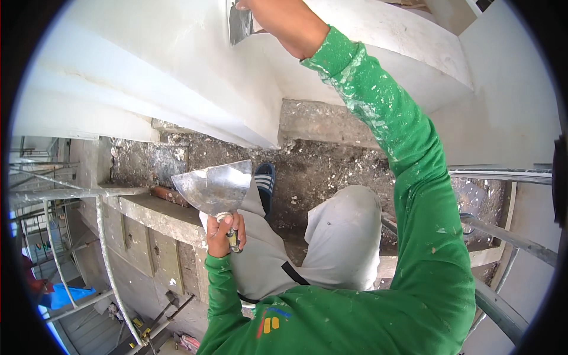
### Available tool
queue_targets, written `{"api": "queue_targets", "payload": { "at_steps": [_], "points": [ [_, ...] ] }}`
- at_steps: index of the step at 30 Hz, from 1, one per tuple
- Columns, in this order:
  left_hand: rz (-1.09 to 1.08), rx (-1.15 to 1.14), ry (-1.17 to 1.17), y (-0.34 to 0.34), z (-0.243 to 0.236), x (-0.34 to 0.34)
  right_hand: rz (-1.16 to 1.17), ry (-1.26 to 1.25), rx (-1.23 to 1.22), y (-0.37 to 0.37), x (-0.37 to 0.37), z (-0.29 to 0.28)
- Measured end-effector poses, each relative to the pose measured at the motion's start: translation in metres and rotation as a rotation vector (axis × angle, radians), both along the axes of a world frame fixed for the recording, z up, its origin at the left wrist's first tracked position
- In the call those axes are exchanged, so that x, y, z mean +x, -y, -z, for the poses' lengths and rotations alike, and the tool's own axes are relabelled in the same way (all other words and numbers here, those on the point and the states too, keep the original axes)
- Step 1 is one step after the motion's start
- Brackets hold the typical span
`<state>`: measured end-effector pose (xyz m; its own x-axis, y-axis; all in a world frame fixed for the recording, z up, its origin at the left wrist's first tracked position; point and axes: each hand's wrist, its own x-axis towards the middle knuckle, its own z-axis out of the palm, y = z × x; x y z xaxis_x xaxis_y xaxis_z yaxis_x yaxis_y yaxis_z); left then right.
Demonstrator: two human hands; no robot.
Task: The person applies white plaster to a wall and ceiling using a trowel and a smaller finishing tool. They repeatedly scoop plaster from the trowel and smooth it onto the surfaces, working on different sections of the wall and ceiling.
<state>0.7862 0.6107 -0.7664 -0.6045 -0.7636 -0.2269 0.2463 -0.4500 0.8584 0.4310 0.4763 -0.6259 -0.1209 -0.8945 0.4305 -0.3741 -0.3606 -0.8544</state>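
Low in the view, my left hand is closed around the handle of a wide putty knife. Its broad metal blade fans out above my lap, with a little whitish residue on it. My right hand reaches far up to the white wall and grips a smaller putty knife. That blade lies against or very close to the wall face near its corner; the right fingers are partly cut off by the top edge. White splatter marks my green right sleeve.
Metal scaffold pipes stand at the left, and more rails run along the right. A rough concrete ledge borders the debris-strewn floor. My sandalled foot rests there. A blue sheet-like thing lies far below.
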Motion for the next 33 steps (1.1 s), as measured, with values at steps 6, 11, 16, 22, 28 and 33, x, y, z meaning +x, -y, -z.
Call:
{"api": "queue_targets", "payload": {
  "at_steps": [6, 11, 16, 22, 28, 33],
  "points": [
    [0.246, 0.355, -0.587, 0.002, -0.012, -0.024, -0.218, 0.040, -0.521, -0.126, 0.048, 0.047],
    [0.649, 0.334, -0.654, 0.049, -0.014, -0.029, -0.462, -0.096, -0.349, -0.141, 0.056, 0.111],
    [0.368, 0.158, -0.582, 0.050, -0.005, -0.003, -0.105, 0.229, 0.321, -0.106, -0.008, 0.257],
    [0.125, 0.135, -0.248, 0.042, 0.017, -0.002, 0.348, 0.788, 0.855, -0.017, -0.030, 0.402],
    [0.152, 0.070, -0.253, 0.048, 0.019, 0.009, 0.304, 0.983, 0.872, 0.018, -0.007, 0.423],
    [0.066, 0.046, -0.295, 0.047, 0.023, 0.020, 0.267, 0.878, 0.909, 0.032, -0.001, 0.397]
  ]
}}
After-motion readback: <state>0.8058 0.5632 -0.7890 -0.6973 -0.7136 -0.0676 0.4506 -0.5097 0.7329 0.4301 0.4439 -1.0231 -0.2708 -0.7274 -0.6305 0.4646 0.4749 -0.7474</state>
